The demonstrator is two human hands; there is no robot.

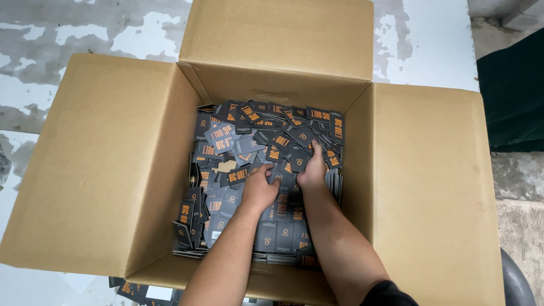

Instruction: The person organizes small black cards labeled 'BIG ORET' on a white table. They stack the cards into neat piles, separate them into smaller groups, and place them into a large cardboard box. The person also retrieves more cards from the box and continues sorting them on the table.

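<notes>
A large open cardboard box [107,170] holds a deep heap of small dark grey cards with orange print [238,136]. Both my arms reach down into it. My left hand [259,187] is dug into the cards near the middle of the heap, fingers curled and partly buried. My right hand [313,167] lies right beside it, fingers pushed down among the cards, thumb up. Whether either hand grips cards is hidden by the pile. Neater stacks of the same cards [277,238] lie along the near side under my forearms.
The box's four flaps stand spread outward; the right flap [436,192] is widest. The box rests on a worn white and grey painted surface [68,34]. A few loose cards [133,290] lie outside by the near flap. Dark green fabric [513,90] is at right.
</notes>
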